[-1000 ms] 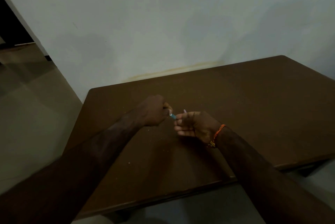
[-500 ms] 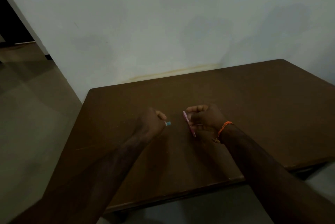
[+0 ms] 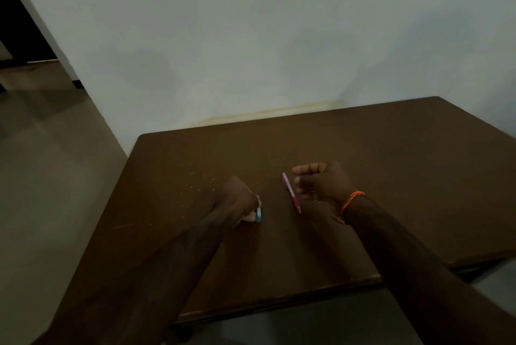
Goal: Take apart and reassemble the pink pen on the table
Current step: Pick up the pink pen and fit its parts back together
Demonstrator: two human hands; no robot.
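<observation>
Fingers (image 3: 252, 216) of your left hand (image 3: 237, 201) pinch a small blue piece (image 3: 258, 215) down against the surface (image 3: 391, 177). Your right hand (image 3: 321, 184) hovers with its fingers loosely curled and spread, holding nothing. At nine o'clock of that hand, just beside it, the pink pen body (image 3: 291, 193) lies on the brown surface, apart from the blue piece. An orange thread bracelet (image 3: 352, 201) circles your right wrist. At twelve o'clock stands a pale wall (image 3: 251, 37); at nine o'clock, tiled floor (image 3: 50, 163).
</observation>
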